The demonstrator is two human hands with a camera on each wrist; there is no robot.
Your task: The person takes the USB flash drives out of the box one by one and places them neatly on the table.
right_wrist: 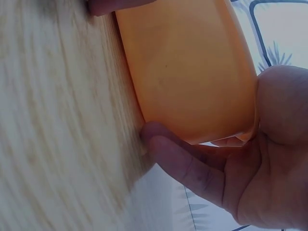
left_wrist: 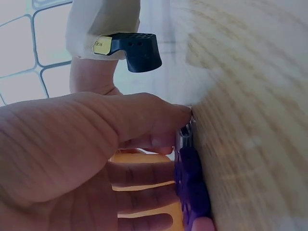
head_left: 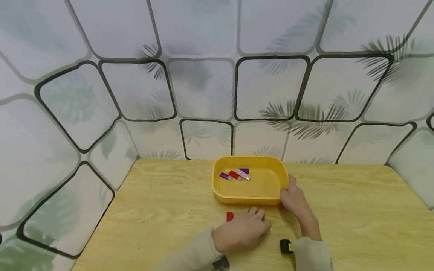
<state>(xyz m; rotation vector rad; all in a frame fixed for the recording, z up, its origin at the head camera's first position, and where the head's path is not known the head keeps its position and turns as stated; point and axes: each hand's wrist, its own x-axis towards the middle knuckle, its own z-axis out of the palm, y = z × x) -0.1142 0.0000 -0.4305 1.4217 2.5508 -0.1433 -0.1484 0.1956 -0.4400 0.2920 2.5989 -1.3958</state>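
Observation:
My right hand (head_left: 295, 197) grips the right end of a yellow plastic tray (head_left: 251, 200). In the right wrist view, fingertips (right_wrist: 161, 139) lie low against the tray's corner (right_wrist: 192, 72). The left hand (head_left: 242, 227) is palm down in front of the tray, over several USB flash drives on the table. A red USB flash drive (head_left: 229, 216) shows beside it. In the left wrist view, purple USB flash drives (left_wrist: 192, 178) lie by its nearly straight fingers, the thumb tip near a metal plug (left_wrist: 184, 138). A pink piece (left_wrist: 203, 224) shows below them.
Inside the tray's left half lie a purple USB flash drive (head_left: 225, 175), a red one (head_left: 234, 175), a pink one (head_left: 243, 174) and another purple one (head_left: 244, 170). The wooden table (head_left: 162, 210) meets a patterned wall covering (head_left: 207, 94) behind the tray.

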